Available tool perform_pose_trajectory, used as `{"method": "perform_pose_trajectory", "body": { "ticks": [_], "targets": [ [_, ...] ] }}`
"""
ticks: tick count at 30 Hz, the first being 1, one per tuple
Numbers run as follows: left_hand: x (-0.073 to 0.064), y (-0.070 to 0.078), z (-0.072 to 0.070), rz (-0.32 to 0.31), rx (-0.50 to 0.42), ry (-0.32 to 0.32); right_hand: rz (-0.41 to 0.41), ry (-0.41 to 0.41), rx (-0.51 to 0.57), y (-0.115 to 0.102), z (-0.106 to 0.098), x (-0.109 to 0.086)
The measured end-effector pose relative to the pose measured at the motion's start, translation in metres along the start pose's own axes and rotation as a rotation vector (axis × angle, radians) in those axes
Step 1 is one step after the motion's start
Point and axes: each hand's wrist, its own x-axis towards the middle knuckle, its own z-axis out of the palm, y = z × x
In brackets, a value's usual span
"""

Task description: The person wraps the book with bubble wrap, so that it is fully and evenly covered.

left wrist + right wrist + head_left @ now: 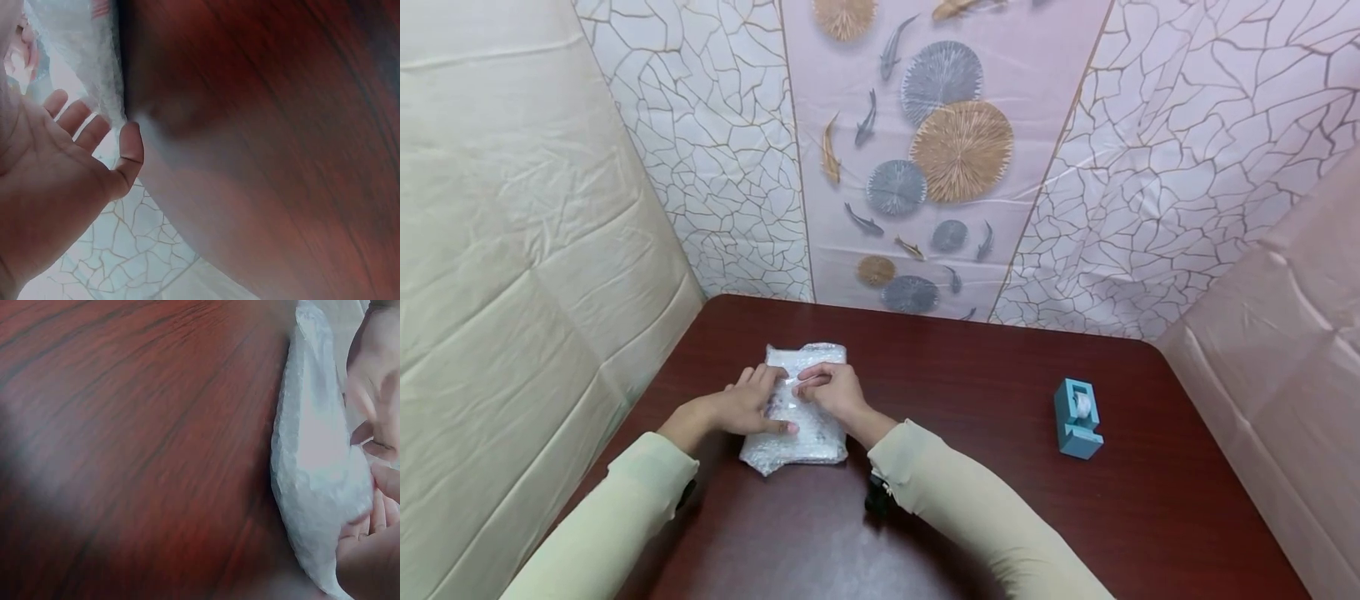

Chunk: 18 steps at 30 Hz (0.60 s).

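Observation:
A flat parcel in clear bubble wrap (811, 446) lies on the dark wooden table, with faint coloured patches showing through. My left hand (747, 408) rests on its left side, fingers spread and thumb toward the front. On top of the parcel, my right hand (838, 392) has its fingers curled, thumb and forefinger pinching what looks like a short shiny strip of clear tape (791, 382). The left wrist view shows the left hand (62, 156) along the parcel's edge (103, 69). In the right wrist view, the puffy wrap (312, 456) hides part of the right fingers.
A blue tape dispenser (1077, 440) with a roll of clear tape (1082, 405) stands on the right of the table (955, 400). Patterned cloth (917, 242) hangs behind the table's back edge, and pale cloth walls (550, 250) flank both sides.

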Motion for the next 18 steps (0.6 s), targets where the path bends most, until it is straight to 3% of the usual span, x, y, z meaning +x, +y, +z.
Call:
{"method": "perform_pose_trajectory", "body": {
  "ticks": [6, 18],
  "targets": [
    [0.01, -0.024, 0.012, -0.027, -0.114, 0.019, 0.014, 0.047, -0.035, -0.003, 0.012, 0.002],
    [0.005, -0.02, 0.01, -0.007, -0.149, 0.102, 0.04, 0.117, -0.08, -0.006, 0.026, 0.008]
  ]
}}
